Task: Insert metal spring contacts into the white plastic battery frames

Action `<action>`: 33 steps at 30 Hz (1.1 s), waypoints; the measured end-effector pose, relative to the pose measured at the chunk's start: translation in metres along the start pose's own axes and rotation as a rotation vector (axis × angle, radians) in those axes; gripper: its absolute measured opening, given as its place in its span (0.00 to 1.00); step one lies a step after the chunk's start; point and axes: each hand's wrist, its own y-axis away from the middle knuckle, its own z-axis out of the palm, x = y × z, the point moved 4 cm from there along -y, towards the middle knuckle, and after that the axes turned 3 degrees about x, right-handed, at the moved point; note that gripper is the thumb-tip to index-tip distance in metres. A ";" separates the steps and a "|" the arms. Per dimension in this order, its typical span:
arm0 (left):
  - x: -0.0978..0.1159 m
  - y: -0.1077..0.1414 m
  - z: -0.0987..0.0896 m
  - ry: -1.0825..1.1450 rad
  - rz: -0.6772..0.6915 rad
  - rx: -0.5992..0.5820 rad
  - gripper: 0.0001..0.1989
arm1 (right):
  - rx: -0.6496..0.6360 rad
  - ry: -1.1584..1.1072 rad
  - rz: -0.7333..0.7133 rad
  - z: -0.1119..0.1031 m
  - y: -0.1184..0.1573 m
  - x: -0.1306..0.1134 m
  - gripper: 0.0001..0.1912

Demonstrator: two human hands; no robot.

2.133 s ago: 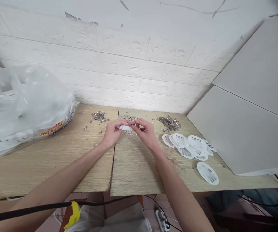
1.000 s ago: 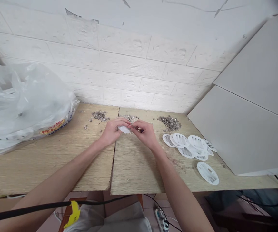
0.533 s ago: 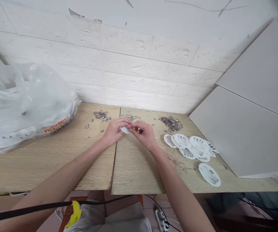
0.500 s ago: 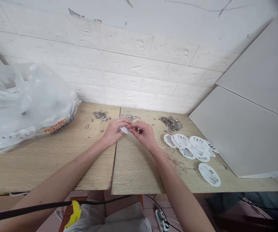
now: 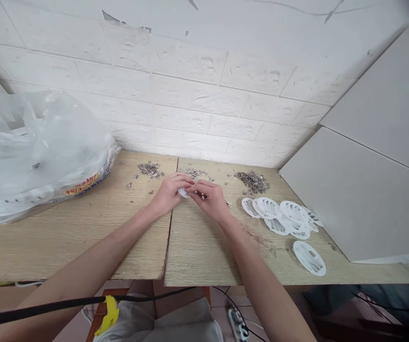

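Note:
My left hand [image 5: 171, 192] is closed on a small white disc [image 5: 183, 192] above the seam between two wooden boards. My right hand [image 5: 209, 197] touches the disc's right side with its fingers pinched; a thin dark tool pokes out between its fingers, mostly hidden. Behind the hands lies a middle pile of small metal pieces [image 5: 192, 173]. Another such pile [image 5: 150, 169] is at the left, and a darker pile [image 5: 252, 182] at the right. White oval pieces with slots [image 5: 269, 207] overlap right of my right hand.
A large clear plastic bag [image 5: 53, 142] fills the table's left side. One white oval piece [image 5: 309, 258] lies apart near the front edge. White panels [image 5: 364, 194] stand at the right, a brick-patterned wall behind. A black cable [image 5: 48, 308] crosses below the table edge.
My right hand's fingers have shifted slightly on the disc, and the thin tool now shows past the back of the hand. Less of the disc shows. The view has shifted slightly.

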 end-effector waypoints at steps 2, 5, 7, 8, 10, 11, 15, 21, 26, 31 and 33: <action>-0.002 0.000 0.000 0.031 -0.049 0.000 0.13 | 0.009 -0.045 0.045 -0.002 -0.001 0.000 0.08; -0.005 0.000 0.002 0.093 -0.137 0.037 0.10 | 0.040 -0.136 0.139 -0.008 -0.003 0.002 0.07; -0.007 0.000 0.003 0.123 -0.178 0.052 0.09 | 0.061 -0.181 0.191 -0.010 -0.004 0.003 0.07; -0.007 0.000 0.004 0.131 -0.191 0.052 0.09 | 0.068 -0.195 0.207 -0.011 -0.005 0.003 0.07; -0.006 0.000 0.005 0.135 -0.204 0.045 0.09 | 0.068 -0.210 0.223 -0.010 -0.005 0.003 0.06; -0.006 0.000 0.005 0.133 -0.204 0.042 0.08 | 0.062 -0.212 0.221 -0.009 -0.005 0.003 0.06; -0.005 0.000 0.003 0.127 -0.201 0.025 0.08 | 0.036 -0.211 0.210 -0.006 -0.004 0.001 0.07; -0.008 0.001 0.002 0.236 -0.281 0.062 0.06 | 0.139 -0.282 0.324 -0.017 -0.004 0.005 0.11; -0.013 0.001 0.004 0.377 -0.474 0.126 0.08 | 0.195 -0.273 0.366 -0.023 -0.005 0.010 0.12; -0.017 0.005 0.007 0.391 -0.638 0.094 0.18 | 0.218 -0.269 0.452 -0.020 -0.004 0.022 0.12; -0.018 0.007 0.010 0.394 -0.670 0.086 0.20 | 0.215 -0.268 0.489 -0.018 -0.003 0.026 0.12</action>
